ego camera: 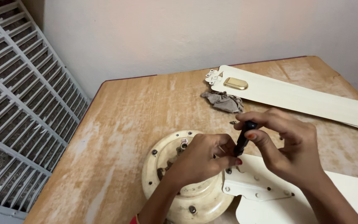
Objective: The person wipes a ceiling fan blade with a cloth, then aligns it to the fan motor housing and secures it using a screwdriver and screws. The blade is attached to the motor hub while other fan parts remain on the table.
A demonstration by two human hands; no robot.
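Hands number two, fan blades two, and there is one motor housing, one screwdriver, one rag and one grille. Leaning beyond the table's left edge stands the white slatted grille (17, 103). On the worn wooden table (117, 124), near its front edge, lies the round cream motor housing (187, 195) of a ceiling fan, a domed disc with dark screw heads spaced around its rim and a small opening toward its middle. The left hand (201, 159) rests on top of the housing, its fingers curled close together over the spot where a white metal bracket (253, 186) meets the rim; whether they pinch a screw there cannot be told. Just right of it stands the black-handled screwdriver (242, 139), nearly upright, tip hidden between the two hands. The right hand (286, 145) is closed around the top of the handle, thumb and forefinger pinching it, the other fingers bent in. The bracket carries one cream fan blade (353, 199) running toward the front right corner. Toward the back edge a crumpled grey rag (224, 101) lies touching the mounting end of the second blade (311, 101), which bears a brass-coloured plate and stretches along to the right edge.
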